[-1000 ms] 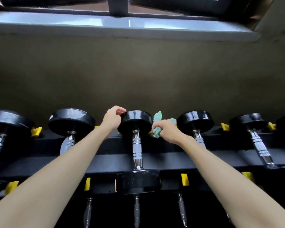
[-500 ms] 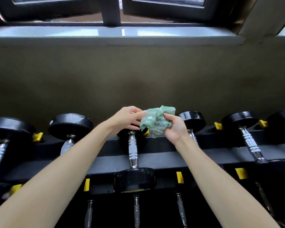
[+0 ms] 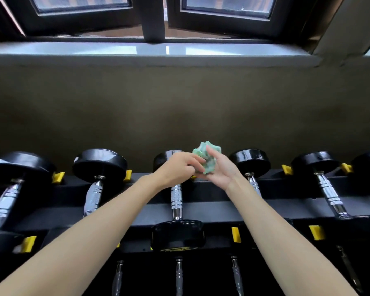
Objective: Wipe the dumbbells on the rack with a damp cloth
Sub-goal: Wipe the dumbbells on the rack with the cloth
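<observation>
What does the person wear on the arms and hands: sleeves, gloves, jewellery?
Nothing visible. The left forearm and right forearm are bare, with no sleeves in view. The left hand and right hand show no gloves, rings, watch or bracelet.

Single view, head-worn, wide-angle. It faces the wall [image 3: 184, 107] head-on from above the dumbbell rack [image 3: 212, 207], which spans the lower third of the frame from edge to edge. Range is close: the rack is within arm's reach. The left forearm [image 3: 83, 242] and right forearm [image 3: 286, 236] enter from the bottom corners and converge near centre. The window sill [image 3: 137, 49] and window frames [image 3: 154, 18] line the top edge.
</observation>
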A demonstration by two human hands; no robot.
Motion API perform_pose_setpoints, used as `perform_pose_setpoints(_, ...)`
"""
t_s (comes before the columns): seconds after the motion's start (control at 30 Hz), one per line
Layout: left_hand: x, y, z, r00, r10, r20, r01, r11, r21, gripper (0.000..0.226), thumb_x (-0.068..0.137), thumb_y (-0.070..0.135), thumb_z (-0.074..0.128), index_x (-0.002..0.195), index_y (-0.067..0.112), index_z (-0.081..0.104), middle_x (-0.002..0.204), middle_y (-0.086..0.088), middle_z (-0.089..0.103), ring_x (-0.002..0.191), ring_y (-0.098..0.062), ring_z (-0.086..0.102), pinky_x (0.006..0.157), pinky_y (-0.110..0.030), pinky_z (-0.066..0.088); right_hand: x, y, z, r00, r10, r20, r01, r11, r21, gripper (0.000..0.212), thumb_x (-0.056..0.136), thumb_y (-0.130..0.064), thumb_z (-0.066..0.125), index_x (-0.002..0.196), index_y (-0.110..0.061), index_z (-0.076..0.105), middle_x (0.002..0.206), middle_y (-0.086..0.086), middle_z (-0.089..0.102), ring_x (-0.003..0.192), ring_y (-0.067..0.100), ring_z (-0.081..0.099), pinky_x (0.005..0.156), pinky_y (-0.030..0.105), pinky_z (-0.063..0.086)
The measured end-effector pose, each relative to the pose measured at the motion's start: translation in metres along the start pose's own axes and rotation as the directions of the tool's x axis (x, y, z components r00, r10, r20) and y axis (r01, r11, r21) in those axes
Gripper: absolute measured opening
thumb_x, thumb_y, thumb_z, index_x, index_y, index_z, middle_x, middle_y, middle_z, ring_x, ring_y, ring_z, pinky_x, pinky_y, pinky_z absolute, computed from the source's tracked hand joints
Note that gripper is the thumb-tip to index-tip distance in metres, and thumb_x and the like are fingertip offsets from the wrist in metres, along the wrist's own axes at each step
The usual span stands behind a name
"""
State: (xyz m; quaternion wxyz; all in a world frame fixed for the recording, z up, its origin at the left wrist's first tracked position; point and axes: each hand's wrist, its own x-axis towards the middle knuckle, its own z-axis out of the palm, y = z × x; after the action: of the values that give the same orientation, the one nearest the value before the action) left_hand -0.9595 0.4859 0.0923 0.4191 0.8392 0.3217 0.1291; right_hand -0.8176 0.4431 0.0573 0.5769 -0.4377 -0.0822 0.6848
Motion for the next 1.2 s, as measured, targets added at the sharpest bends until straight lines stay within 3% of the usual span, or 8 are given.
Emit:
perform_pose_setpoints(0.1, 0.01, -0.006, -0.008, 0.92, -0.126, -0.37, 0.108, 0.992, -0.071, 0.034, 0.071, -0.007, 0.038, 0.073, 0.005, 0.07, 0.089, -0.005, 0.066, 0.085, -0.018, 0.059, 0.08, -0.027, 0.047, 0.009, -0.003, -0.015, 0.977, -0.082, -0.196, 0.066, 0.994, -0.088, 0.012, 0.095, -0.013, 0.049, 0.101, -0.007, 0.056, 0.089, 0.011, 0.066, 0.078, 0.023, 0.064, 0.062, 0.037, 0.057)
perform_pose_setpoints(0.17, 0.019, -0.019, -0.013, 0.878, -0.189, -0.439, 0.229, 0.972, 0.041, 0.022, 0.074, 0.002, 0.042, 0.08, 0.012, 0.06, 0.092, -0.004, 0.056, 0.091, -0.025, 0.055, 0.076, -0.028, 0.042, 0.015, -0.003, -0.025, 0.936, -0.139, -0.323, 0.075, 0.976, -0.203, 0.01, 0.092, -0.007, 0.051, 0.102, -0.005, 0.054, 0.088, 0.011, 0.063, 0.074, 0.023, 0.063, 0.06, 0.036, 0.055)
perform_pose_setpoints(0.3, 0.033, -0.05, -0.009, 0.95, -0.306, -0.055, 0.291, 0.814, 0.502, 0.074, 0.073, 0.019, 0.066, 0.137, 0.01, 0.032, 0.131, -0.007, 0.041, 0.122, -0.027, 0.04, 0.097, -0.037, 0.039, 0.028, 0.01, -0.03, 0.853, -0.371, -0.367, 0.106, 0.812, -0.574, 0.015, 0.083, -0.005, 0.057, 0.089, -0.018, 0.058, 0.095, 0.008, 0.064, 0.078, 0.019, 0.062, 0.066, 0.033, 0.053)
perform_pose_setpoints(0.43, 0.044, -0.065, -0.006, 0.97, -0.23, -0.075, 0.22, 0.713, 0.665, 0.06, 0.078, 0.024, 0.066, 0.13, 0.011, 0.04, 0.125, -0.006, 0.041, 0.112, -0.026, 0.04, 0.084, -0.034, 0.04, 0.043, 0.022, -0.007, 0.817, -0.558, -0.148, 0.284, 0.612, -0.738, 0.035, 0.081, -0.015, 0.064, 0.117, -0.019, 0.062, 0.111, 0.004, 0.056, 0.098, 0.013, 0.058, 0.088, 0.027, 0.048)
perform_pose_setpoints(0.57, 0.049, -0.075, -0.021, 0.984, -0.18, -0.017, 0.15, 0.757, 0.636, 0.046, 0.077, 0.022, 0.064, 0.119, 0.011, 0.047, 0.114, -0.004, 0.045, 0.098, -0.021, 0.039, 0.082, -0.036, 0.044, 0.059, 0.03, 0.009, 0.772, -0.635, -0.012, 0.272, 0.347, -0.898, 0.043, 0.087, -0.002, 0.052, 0.128, -0.014, 0.055, 0.106, 0.005, 0.046, 0.096, 0.013, 0.046, 0.079, 0.012, 0.029)
perform_pose_setpoints(0.7, 0.04, -0.087, -0.03, 0.99, -0.141, -0.019, 0.123, 0.781, 0.612, 0.047, 0.077, 0.019, 0.062, 0.121, 0.013, 0.047, 0.112, -0.002, 0.046, 0.088, -0.017, 0.032, 0.084, -0.038, 0.043, 0.074, 0.035, -0.01, 0.8, -0.55, -0.24, 0.036, 0.443, -0.896, 0.038, 0.089, -0.003, 0.046, 0.124, -0.012, 0.058, 0.109, 0.01, 0.056, 0.098, 0.023, 0.051, 0.076, 0.018, 0.031)
perform_pose_setpoints(1.0, 0.024, -0.099, -0.046, 0.995, -0.091, -0.032, 0.095, 0.852, 0.516, 0.052, 0.073, 0.022, 0.07, 0.121, 0.015, 0.05, 0.11, -0.002, 0.046, 0.093, -0.023, 0.043, 0.076, -0.028, 0.032, 0.098, 0.056, -0.011, 0.773, -0.437, -0.461, -0.122, 0.61, -0.783, 0.029, 0.085, 0.0, 0.045, 0.096, -0.012, 0.069, 0.083, 0.006, 0.054, 0.084, 0.021, 0.046, 0.062, 0.023, 0.033)
perform_pose_setpoints(1.2, 0.03, -0.093, -0.039, 0.991, -0.114, -0.068, 0.133, 0.872, 0.47, 0.057, 0.073, 0.022, 0.069, 0.126, 0.017, 0.05, 0.117, -0.001, 0.048, 0.105, -0.024, 0.045, 0.083, -0.027, 0.033, 0.078, 0.047, 0.0, 0.732, -0.535, -0.422, 0.1, 0.697, -0.71, 0.025, 0.081, -0.005, 0.047, 0.082, -0.022, 0.065, 0.072, -0.002, 0.057, 0.077, 0.021, 0.051, 0.066, 0.032, 0.045)
